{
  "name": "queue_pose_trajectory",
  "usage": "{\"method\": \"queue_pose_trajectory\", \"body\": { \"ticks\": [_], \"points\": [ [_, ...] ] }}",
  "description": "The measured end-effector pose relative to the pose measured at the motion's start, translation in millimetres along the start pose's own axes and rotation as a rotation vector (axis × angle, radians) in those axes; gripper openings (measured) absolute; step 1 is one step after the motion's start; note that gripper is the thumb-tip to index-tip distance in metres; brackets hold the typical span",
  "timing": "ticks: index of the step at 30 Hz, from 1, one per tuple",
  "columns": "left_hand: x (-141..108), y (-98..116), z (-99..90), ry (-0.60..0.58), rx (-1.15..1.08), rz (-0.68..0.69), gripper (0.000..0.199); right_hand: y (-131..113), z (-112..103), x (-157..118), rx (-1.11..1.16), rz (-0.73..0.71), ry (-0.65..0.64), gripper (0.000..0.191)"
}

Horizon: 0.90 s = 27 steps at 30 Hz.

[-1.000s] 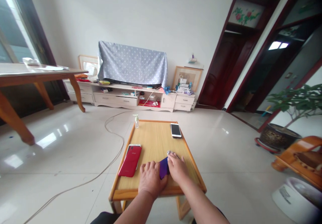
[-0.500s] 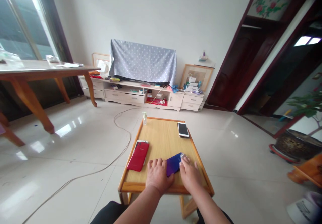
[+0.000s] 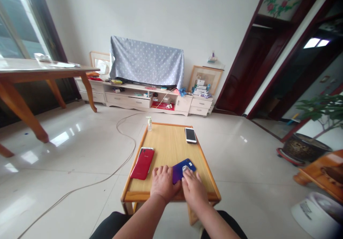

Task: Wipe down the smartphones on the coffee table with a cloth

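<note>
A blue-purple smartphone (image 3: 177, 172) lies back up on the small wooden table (image 3: 171, 138), its camera end pointing away to the right. My left hand (image 3: 163, 184) grips its left end, thumb along the near edge and fingers over the far side. A small white wad (image 3: 185, 168), perhaps a wipe or cloth, is pinched under the fingertips of my right hand (image 3: 195, 189) and pressed on the phone's back. To the left, a red smartphone (image 3: 144, 164) rests partly over a white phone (image 3: 147, 148). Another white smartphone (image 3: 190, 135) lies screen up at the far right.
A small clear pump bottle (image 3: 149, 124) stands at the table's far left corner. A cable (image 3: 118, 171) runs over the floor on the left. Further off are a larger table (image 3: 48, 69), a low white cabinet (image 3: 125, 101), a potted plant (image 3: 302, 147) and a white bucket (image 3: 313, 212).
My right hand has slid the white wad from the camera end toward the middle of the phone, uncovering that end. My left hand keeps its grip. The whole view has shifted slightly.
</note>
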<state>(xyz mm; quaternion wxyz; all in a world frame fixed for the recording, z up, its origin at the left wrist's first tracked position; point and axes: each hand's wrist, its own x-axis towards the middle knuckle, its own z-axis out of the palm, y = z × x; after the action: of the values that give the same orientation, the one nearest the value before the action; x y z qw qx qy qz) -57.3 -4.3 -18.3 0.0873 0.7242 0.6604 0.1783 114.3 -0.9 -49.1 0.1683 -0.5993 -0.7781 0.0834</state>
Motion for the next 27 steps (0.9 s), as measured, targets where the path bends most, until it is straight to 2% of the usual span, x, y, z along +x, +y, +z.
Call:
{"method": "queue_pose_trajectory", "body": {
  "ticks": [3, 9, 15, 17, 20, 22, 27],
  "points": [
    [0, 0, 0.5, -0.002, -0.007, 0.001, 0.045, -3, 2, -4, 0.031, -0.107, -0.019, 0.048],
    [0, 0, 2.2, 0.031, 0.001, 0.012, 0.041, 13, -13, 15, -0.057, 0.123, 0.022, 0.047],
    [1, 0, 0.2, 0.009, -0.026, 0.005, 0.04, -8, -4, 9, 0.063, -0.126, -0.053, 0.046],
    [1, 0, -1.9, -0.005, -0.017, 0.007, 0.041, -3, -8, 15, 0.054, -0.075, -0.029, 0.045],
    [1, 2, -4.5, -0.027, 0.007, 0.002, 0.043, 7, -12, 27, -0.011, 0.079, 0.014, 0.045],
    [0, 2, -5.1, -0.037, 0.009, -0.011, 0.042, 4, -10, 29, -0.023, 0.105, 0.012, 0.046],
    [0, 0, -4.1, -0.023, -0.029, -0.018, 0.036, -19, 3, 21, 0.075, -0.117, -0.067, 0.048]
  ]
}}
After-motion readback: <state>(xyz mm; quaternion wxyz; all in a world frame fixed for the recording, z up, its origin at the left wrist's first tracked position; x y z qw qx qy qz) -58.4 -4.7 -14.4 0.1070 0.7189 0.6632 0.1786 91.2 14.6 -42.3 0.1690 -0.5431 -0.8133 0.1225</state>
